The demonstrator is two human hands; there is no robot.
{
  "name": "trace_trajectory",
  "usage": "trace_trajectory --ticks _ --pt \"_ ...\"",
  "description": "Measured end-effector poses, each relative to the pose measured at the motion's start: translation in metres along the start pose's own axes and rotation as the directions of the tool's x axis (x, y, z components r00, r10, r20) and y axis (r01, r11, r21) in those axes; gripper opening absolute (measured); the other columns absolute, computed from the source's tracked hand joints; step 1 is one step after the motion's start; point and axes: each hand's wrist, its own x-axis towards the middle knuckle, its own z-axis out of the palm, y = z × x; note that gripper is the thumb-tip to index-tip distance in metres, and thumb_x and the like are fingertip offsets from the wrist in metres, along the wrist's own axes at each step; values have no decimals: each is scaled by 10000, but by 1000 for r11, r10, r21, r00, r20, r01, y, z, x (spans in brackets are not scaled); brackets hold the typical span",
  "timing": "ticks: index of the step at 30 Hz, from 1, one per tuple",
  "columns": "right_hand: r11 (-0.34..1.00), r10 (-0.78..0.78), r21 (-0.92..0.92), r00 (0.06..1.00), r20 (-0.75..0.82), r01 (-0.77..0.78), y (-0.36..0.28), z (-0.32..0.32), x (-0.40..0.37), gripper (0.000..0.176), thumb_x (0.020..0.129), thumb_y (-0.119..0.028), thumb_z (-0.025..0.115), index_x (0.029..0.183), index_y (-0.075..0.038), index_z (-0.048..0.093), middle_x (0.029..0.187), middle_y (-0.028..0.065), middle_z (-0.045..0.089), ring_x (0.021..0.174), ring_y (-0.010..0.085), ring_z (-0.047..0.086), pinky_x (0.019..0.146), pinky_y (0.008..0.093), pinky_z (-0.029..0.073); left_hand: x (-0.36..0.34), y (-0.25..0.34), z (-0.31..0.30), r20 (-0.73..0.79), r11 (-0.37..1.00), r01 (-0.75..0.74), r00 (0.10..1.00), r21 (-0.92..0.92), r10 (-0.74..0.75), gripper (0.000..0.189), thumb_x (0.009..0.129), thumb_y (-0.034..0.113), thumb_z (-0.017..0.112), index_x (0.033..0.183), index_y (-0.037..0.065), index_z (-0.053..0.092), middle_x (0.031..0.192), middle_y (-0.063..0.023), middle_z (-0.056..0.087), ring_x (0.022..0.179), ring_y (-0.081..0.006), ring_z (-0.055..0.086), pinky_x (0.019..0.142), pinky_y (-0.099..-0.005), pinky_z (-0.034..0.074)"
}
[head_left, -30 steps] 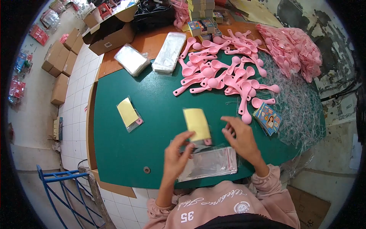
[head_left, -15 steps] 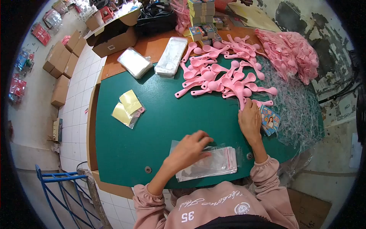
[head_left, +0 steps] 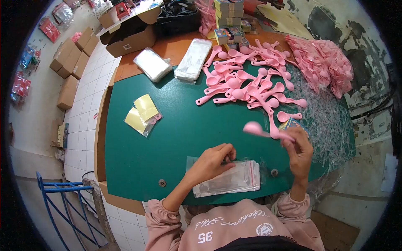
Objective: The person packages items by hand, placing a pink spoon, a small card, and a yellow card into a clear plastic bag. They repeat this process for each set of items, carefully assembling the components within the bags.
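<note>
My right hand (head_left: 300,151) is closed on the handle of a pink spoon (head_left: 253,128), whose blurred bowl points left over the green tabletop. Another pink spoon (head_left: 273,129) lies just behind it, at the near edge of the spoon pile (head_left: 243,85). Printed cards (head_left: 293,124) show partly behind my right hand. My left hand (head_left: 215,162) rests over the stack of clear plastic bags (head_left: 234,180) near the front edge, its fingers curled together; whether they pinch a bag is hidden.
Two filled bags with yellow cards (head_left: 145,108) lie at the left. Clear bag stacks (head_left: 193,60), an open carton (head_left: 132,41) and banded card stacks (head_left: 229,21) stand at the back. Bagged pink spoons (head_left: 322,65) and shredded plastic (head_left: 324,121) are at the right.
My right hand has moved toward me and right, lifting a pink spoon from the pile's edge. The fingers of my left hand have curled in over the bags. The view has shifted slightly.
</note>
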Motion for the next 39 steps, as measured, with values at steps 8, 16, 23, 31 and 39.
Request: trace_trajectory --ticks 8,16,23,31,39 --pt "901 304 206 896 324 -381 13 0 -27 198 767 -26 619 954 34 594 858 72 599 775 104 551 691 242 444 -1 1 5 -89 996 86 993 22 -83 206 726 80 665 888 18 553 794 -99 624 673 -214 613 607 -307 472" --pt "950 309 -51 903 299 -309 16 5 -27 199 751 -49 612 946 -10 602 775 80 606 671 116 571 623 242 458 -4 1 0 -103 995 81 992 53 -75 113 825 29 540 922 -3 492 822 -114 625 750 -212 639 618 -301 479" --pt "942 333 -8 927 174 -336 13 9 -26 202 758 -41 630 941 3 556 761 67 589 688 102 563 620 236 455 -10 9 -14 -130 754 213 921 -621 -367 196 857 24 535 1007 8 410 837 -135 627 800 -179 630 681 -274 516" --pt "949 196 271 974 -116 -159 0 22 -17 242 745 -34 682 926 -7 525 793 53 574 711 104 555 634 230 455 -10 8 -9 -95 661 213 913 -720 -397 392 761 -1 650 1089 15 437 823 -113 629 777 -144 625 683 -246 521" --pt "999 51 -8 997 59 -51 -11 19 -9 196 745 -64 670 898 2 568 782 81 595 682 133 573 639 254 461 -9 11 -7 -85 720 285 899 -633 -431 394 770 8 642 1116 6 454 877 -92 633 802 -125 615 682 -225 506"
